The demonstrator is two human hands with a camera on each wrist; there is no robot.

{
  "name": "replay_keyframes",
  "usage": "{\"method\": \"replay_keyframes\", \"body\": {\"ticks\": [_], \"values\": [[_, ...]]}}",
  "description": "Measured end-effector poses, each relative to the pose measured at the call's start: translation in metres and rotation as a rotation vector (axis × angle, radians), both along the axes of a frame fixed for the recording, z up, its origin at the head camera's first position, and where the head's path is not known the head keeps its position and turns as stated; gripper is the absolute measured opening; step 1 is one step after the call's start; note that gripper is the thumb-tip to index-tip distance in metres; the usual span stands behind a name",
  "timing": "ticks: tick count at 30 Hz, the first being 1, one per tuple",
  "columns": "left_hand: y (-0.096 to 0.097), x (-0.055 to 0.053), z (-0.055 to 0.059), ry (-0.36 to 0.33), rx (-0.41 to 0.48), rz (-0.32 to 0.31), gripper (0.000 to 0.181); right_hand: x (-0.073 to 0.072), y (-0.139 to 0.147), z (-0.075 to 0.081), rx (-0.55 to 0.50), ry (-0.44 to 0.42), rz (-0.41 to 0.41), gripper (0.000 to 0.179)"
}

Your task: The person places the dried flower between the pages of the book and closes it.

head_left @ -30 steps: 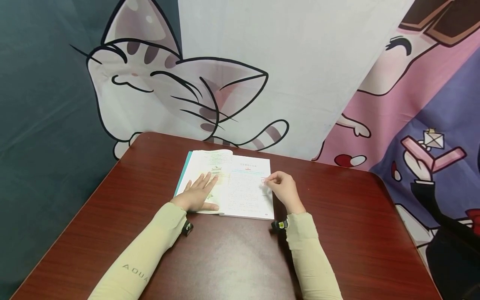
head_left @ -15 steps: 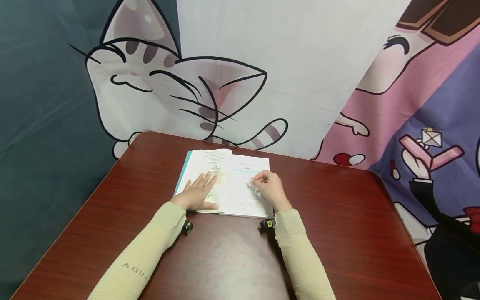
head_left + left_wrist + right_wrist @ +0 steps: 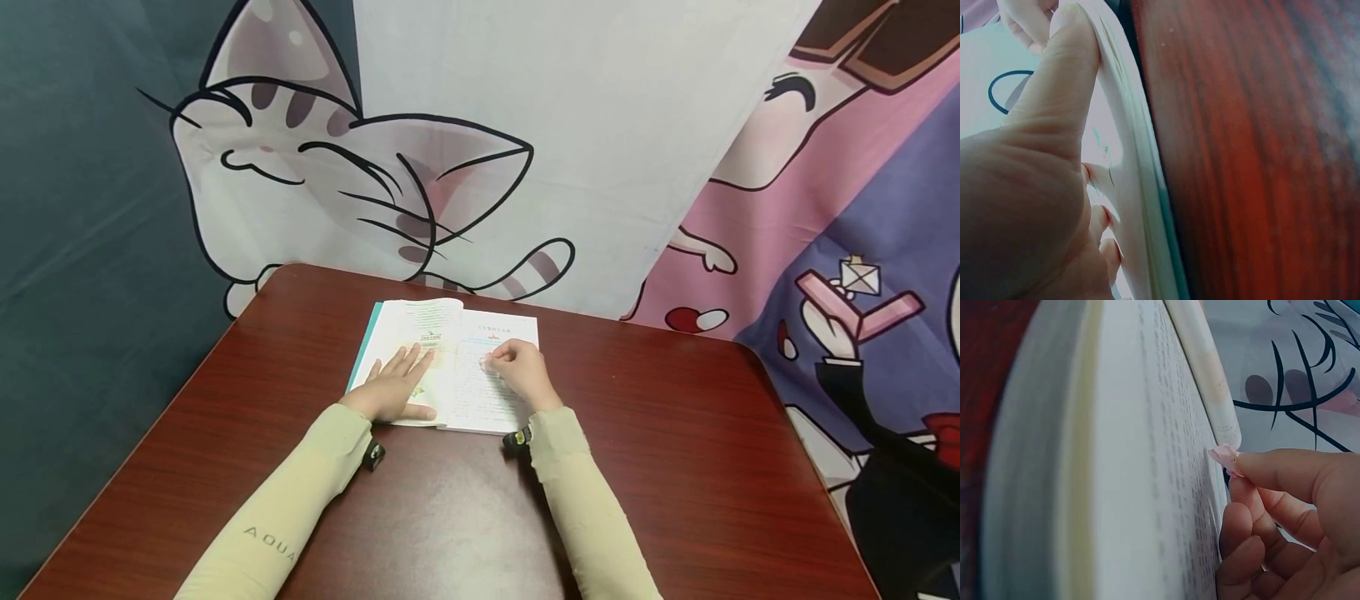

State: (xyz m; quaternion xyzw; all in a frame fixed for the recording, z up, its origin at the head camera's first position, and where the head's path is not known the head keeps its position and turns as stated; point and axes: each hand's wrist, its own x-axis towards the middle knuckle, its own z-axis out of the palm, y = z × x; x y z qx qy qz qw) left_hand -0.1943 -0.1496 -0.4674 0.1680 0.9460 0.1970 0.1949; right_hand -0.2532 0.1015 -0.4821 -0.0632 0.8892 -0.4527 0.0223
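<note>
An open book (image 3: 480, 408) with a teal cover edge lies on the table, its pages printed with text. My left hand (image 3: 388, 393) rests flat on the left page, fingers spread and thumb near the book's front edge. Over the right page, my right hand (image 3: 522, 373) pinches a small pink petal-like piece (image 3: 1225, 459) between thumb and forefinger. In the right wrist view that piece is held beside the printed page, close to the middle fold; whether it touches the paper I cannot tell. The other right fingers are curled loosely below.
The brown wooden table (image 3: 450, 517) surrounds the book. Behind it hangs a backdrop cloth (image 3: 615, 150) with cartoon cats. A small black device (image 3: 372, 454) sits at the left wrist and another black device (image 3: 517, 442) at the right wrist.
My right hand has moved left across the right page, from its outer edge towards the fold, still pinching the pink piece. The left hand and the book have stayed put.
</note>
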Motion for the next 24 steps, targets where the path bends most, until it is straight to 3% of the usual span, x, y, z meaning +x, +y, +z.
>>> {"method": "replay_keyframes", "body": {"ticks": [11,21,24], "values": [[-0.002,0.001,-0.002,0.004,0.009,-0.008,0.104,-0.010,-0.009,-0.003,0.071,-0.041,-0.029,0.013],[-0.005,-0.006,-0.019,0.020,0.019,-0.004,0.107,-0.010,-0.011,-0.003,0.133,-0.045,-0.075,0.014],[-0.005,-0.005,-0.016,0.023,0.018,-0.005,0.106,-0.010,-0.012,-0.004,0.140,-0.047,-0.091,0.017]]}}
